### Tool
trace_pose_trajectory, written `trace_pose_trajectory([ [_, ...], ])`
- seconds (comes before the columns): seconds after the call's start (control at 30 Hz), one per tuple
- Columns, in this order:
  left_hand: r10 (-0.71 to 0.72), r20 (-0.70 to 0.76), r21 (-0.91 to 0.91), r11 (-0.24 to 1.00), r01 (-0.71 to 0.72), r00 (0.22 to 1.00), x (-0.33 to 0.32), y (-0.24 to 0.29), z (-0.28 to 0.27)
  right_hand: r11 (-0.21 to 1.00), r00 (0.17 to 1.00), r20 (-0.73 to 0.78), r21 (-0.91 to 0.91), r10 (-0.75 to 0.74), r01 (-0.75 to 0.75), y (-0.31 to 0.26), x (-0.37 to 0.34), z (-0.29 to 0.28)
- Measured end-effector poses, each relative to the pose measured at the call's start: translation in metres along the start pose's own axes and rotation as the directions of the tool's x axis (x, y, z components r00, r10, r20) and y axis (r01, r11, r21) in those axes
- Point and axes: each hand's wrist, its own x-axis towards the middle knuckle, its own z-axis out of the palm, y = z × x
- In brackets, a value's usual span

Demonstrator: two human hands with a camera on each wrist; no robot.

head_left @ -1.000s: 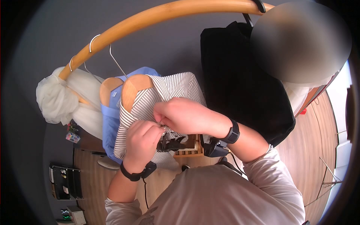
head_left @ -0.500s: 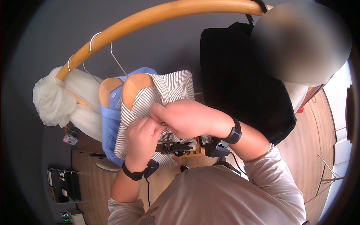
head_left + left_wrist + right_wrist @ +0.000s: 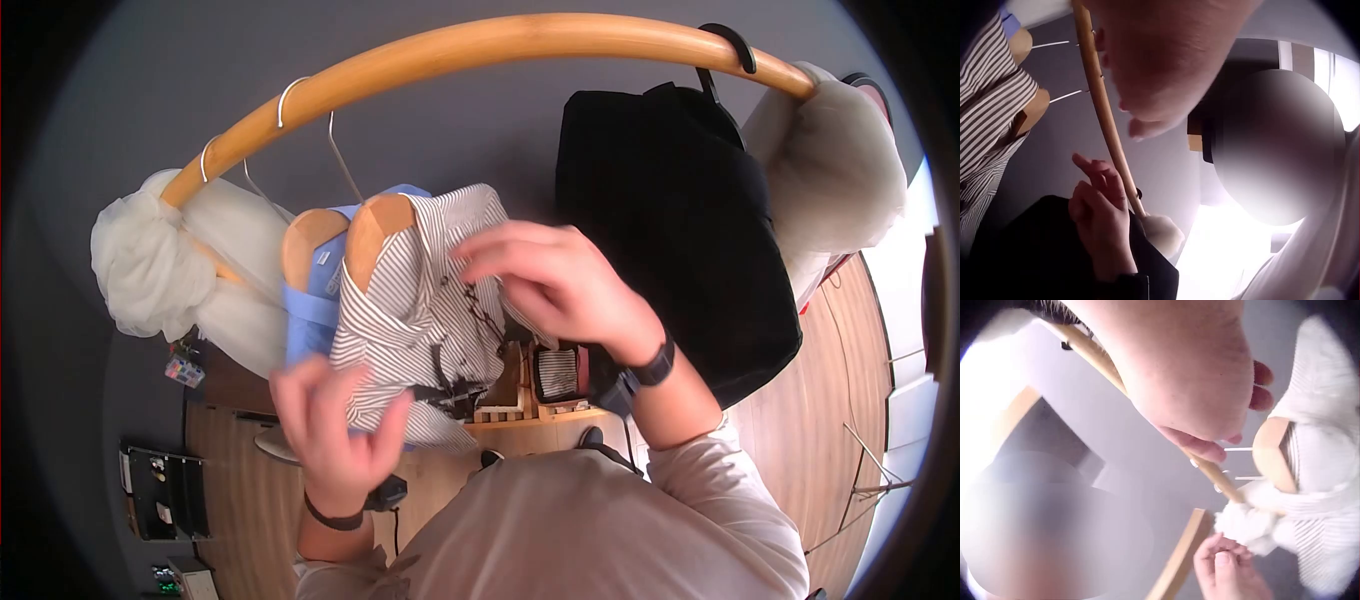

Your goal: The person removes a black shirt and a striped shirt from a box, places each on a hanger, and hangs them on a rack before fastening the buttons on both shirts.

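Observation:
A brown-and-white striped shirt (image 3: 400, 345) hangs on a wooden hanger (image 3: 378, 232), its collar loose on one side. Dark straps or ribbons (image 3: 455, 392) lie against its front. My left hand (image 3: 335, 435) is in front of the shirt's lower left, fingers spread and holding nothing. At the shirt's right side my right hand (image 3: 565, 285) has its fingers loosely bent, with nothing held; whether it touches the cloth I cannot tell. Both hands, left (image 3: 1166, 56) and right (image 3: 1104, 219), appear apart in the left wrist view.
Behind the striped shirt hangs a blue shirt (image 3: 305, 310). A curved wooden rail (image 3: 480, 40) runs overhead, with white gauzy cloth (image 3: 150, 260) at its left end. To the right hangs a black garment (image 3: 670, 230). A wooden crate (image 3: 530, 410) stands below.
The hands, together at the shirt front before, have let go and parted, left hand down and left, right hand up and right. The view has shifted, showing more of the rail's right end.

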Motion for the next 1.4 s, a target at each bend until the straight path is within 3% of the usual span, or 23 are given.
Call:
trace_pose_trajectory([
  [0.1, -0.214, 0.041, 0.167, 0.965, 0.204, 0.976, 0.016, -0.005, 0.021, 0.968, 0.987, 0.162, -0.247, 0.005, 0.036, 0.015, 0.013, 0.012],
  [0.17, -0.457, 0.194, 0.106, 0.89, 0.444, 0.868, 0.007, -0.025, 0.034, 0.937, 0.972, 0.234, -0.33, -0.034, 0.113, 0.037, 0.02, 0.032],
  [0.2, -0.586, 0.26, 0.204, 0.81, 0.549, 0.768, 0.013, -0.026, 0.031, 0.921, 0.968, 0.249, -0.374, -0.014, 0.109, 0.04, 0.025, 0.039],
  [0.3, -0.404, 0.215, 0.246, 0.904, 0.35, 0.889, 0.002, -0.054, 0.036, 0.814, 0.933, 0.349, -0.564, 0.085, 0.137, 0.065, 0.041, 0.045],
  [0.43, -0.474, 0.153, 0.283, 0.862, 0.421, 0.867, 0.004, -0.069, 0.026, 0.944, 0.984, 0.14, -0.293, -0.114, 0.151, 0.069, 0.055, 0.026],
  [0.57, -0.416, 0.043, 0.227, 0.889, 0.397, 0.908, 0.01, -0.074, 0.03, 0.997, 0.999, -0.052, -0.078, 0.009, -0.013, 0.086, 0.061, 0.03],
  [0.6, -0.416, 0.04, 0.211, 0.892, 0.4, 0.908, 0.01, -0.073, 0.035, 0.998, 0.98, -0.197, -0.055, 0.027, -0.039, 0.092, 0.06, 0.038],
  [0.7, -0.431, 0.02, 0.159, 0.892, 0.423, 0.902, 0.0, -0.071, 0.044, 0.967, 0.997, -0.024, -0.244, 0.074, -0.078, 0.155, 0.029, 0.054],
  [0.8, -0.473, 0.039, 0.157, 0.873, 0.462, 0.88, -0.009, -0.061, 0.043, 0.943, 0.978, 0.118, -0.307, 0.172, -0.129, 0.145, 0.021, 0.046],
  [0.9, -0.517, 0.091, 0.289, 0.832, 0.474, 0.851, -0.003, -0.056, 0.034, 0.908, 0.919, 0.166, -0.29, 0.357, -0.301, 0.135, 0.023, 0.042],
  [1.03, -0.566, 0.089, 0.33, 0.793, 0.512, 0.82, 0.0, -0.061, 0.022, 0.932, 0.938, 0.125, -0.216, 0.323, -0.292, 0.139, 0.021, 0.052],
  [1.13, -0.559, 0.16, 0.291, 0.814, 0.503, 0.813, -0.011, -0.062, 0.017, 0.934, 0.926, 0.188, -0.213, 0.328, -0.287, 0.151, 0.019, 0.052],
  [1.23, -0.59, 0.154, 0.26, 0.798, 0.543, 0.793, -0.037, -0.052, 0.013, 0.961, 0.981, -0.133, -0.216, 0.143, -0.169, 0.162, -0.011, 0.054],
  [1.27, -0.59, 0.111, 0.218, 0.8, 0.559, 0.8, -0.046, -0.05, 0.013, 0.917, 0.925, -0.089, -0.122, 0.37, -0.379, 0.17, -0.029, 0.054],
  [1.33, -0.622, 0.058, 0.158, 0.778, 0.608, 0.781, -0.07, -0.05, 0.008, 0.797, 0.715, -0.359, 0.193, 0.6, -0.572, 0.201, -0.083, 0.085],
  [1.4, -0.651, 0.018, 0.137, 0.754, 0.643, 0.759, -0.089, -0.048, 0.0, 0.647, 0.578, -0.351, 0.121, 0.737, -0.753, 0.219, -0.15, 0.107],
])
